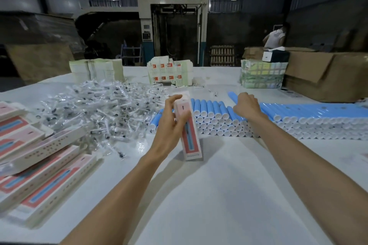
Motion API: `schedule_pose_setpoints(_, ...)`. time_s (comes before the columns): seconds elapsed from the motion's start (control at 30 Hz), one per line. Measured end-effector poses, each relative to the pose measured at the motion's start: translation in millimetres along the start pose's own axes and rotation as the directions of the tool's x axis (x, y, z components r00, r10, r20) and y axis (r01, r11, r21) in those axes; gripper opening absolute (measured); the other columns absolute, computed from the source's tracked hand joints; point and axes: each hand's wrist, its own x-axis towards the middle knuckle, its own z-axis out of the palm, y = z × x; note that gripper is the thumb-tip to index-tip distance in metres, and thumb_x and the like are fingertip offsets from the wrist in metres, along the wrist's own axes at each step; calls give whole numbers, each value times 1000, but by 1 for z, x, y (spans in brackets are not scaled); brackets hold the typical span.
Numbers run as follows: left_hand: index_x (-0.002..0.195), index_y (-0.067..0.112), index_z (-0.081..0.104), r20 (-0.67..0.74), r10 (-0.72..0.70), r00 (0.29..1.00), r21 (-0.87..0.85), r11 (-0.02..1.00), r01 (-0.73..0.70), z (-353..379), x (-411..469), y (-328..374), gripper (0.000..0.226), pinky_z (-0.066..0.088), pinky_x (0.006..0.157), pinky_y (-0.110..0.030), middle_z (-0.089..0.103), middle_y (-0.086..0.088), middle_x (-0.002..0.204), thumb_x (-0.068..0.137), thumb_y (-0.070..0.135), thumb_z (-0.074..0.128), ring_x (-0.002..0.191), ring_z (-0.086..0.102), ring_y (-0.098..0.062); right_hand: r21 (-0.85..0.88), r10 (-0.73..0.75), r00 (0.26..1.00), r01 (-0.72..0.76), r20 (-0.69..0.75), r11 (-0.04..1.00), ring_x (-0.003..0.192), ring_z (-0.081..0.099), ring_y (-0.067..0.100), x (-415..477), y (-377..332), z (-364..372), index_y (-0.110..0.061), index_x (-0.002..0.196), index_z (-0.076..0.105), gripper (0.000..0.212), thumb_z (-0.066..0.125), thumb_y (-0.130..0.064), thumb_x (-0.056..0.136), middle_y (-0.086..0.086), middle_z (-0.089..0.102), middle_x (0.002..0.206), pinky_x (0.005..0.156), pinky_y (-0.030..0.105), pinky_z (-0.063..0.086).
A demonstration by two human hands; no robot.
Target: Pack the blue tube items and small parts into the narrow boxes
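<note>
a white worktop (219, 195) is stretching through a dim warehouse, a tall machine (173, 26) standing behind it. its near middle is lying bare between the arms. narrow boxes (39, 165) are piling at the left edge, with a heap of small parts (103, 109) beyond them. the left hand (169, 125) is holding a narrow box (190, 135) nearly upright, fingers curling round it. the right hand (246, 105) is reaching onto the stacked blue tubes (215, 117), fingers curling round one blue tube (232, 95).
</note>
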Motion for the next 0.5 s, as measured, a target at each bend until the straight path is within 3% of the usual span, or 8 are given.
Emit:
schedule_pose_setpoints(0.1, 137, 37, 41, -30, 29, 999, 35, 999, -28, 1, 2, 4, 48, 61, 76, -24, 63, 13, 117, 101, 37, 73, 95, 72, -9, 374, 13, 983, 57, -182, 926, 99, 59, 38, -2, -5, -21, -6, 100, 48, 8, 55, -1, 99, 22, 58, 115, 70, 38, 40)
schedule_pose_setpoints(0.13, 133, 38, 42, -35, 42, 998, 49, 998, -41, 3, 3, 6, 49, 61, 76, -23, 62, 19, 115, 98, 38, 77, 96, 72, -9, 571, 6, 982, 106, -190, 814, 96, 61, 35, -7, -11, -30, -8, 103, 53, 7, 56, -3, 101, 19, 62, 116, 73, 40, 47)
schedule_pose_setpoints(0.2, 126, 39, 43, -31, 76, 997, 87, 994, -73, 5, 4, 8, 51, 62, 75, -22, 61, 25, 112, 93, 39, 82, 98, 71, -9, 880, -102, 981, 193, -165, 434, 106, 69, 33, -28, -29, -48, -9, 104, 62, 5, 63, -5, 102, 15, 69, 113, 93, 42, 57)
schedule_pose_setpoints(0.27, 124, 37, 43, -25, 89, 996, 107, 991, -86, 7, 4, 8, 54, 63, 77, -25, 62, 22, 113, 90, 36, 85, 102, 71, -11, 973, -262, 949, 206, -173, 101, 115, 71, 34, -52, -47, -61, -3, 113, 65, 16, 69, -7, 99, 18, 70, 115, 99, 41, 59)
schedule_pose_setpoints(0.3, 125, 36, 44, -24, 87, 996, 98, 992, -85, 8, 3, 8, 55, 63, 77, -26, 63, 20, 114, 90, 34, 86, 103, 71, -12, 979, -325, 927, 201, -187, 12, 115, 71, 34, -62, -56, -64, 0, 118, 63, 23, 71, -8, 97, 18, 69, 116, 96, 39, 60)
schedule_pose_setpoints(0.4, 128, 32, 46, -27, 85, 996, 38, 996, -84, 9, 1, 10, 56, 60, 76, -24, 64, 20, 116, 90, 31, 87, 103, 71, -14, 982, -415, 891, 187, -187, -40, 107, 75, 32, -81, -79, -62, 3, 120, 62, 33, 76, -10, 94, 16, 71, 111, 87, 38, 62)
schedule_pose_setpoints(0.5, 132, 28, 47, -35, 63, 997, 6, 998, -63, 8, 0, 10, 60, 59, 77, -23, 65, 15, 120, 88, 33, 88, 105, 70, -12, 959, -388, 908, 233, -155, 161, 96, 77, 24, -87, -88, -47, -3, 119, 64, 33, 79, -11, 91, 12, 76, 107, 82, 35, 62)
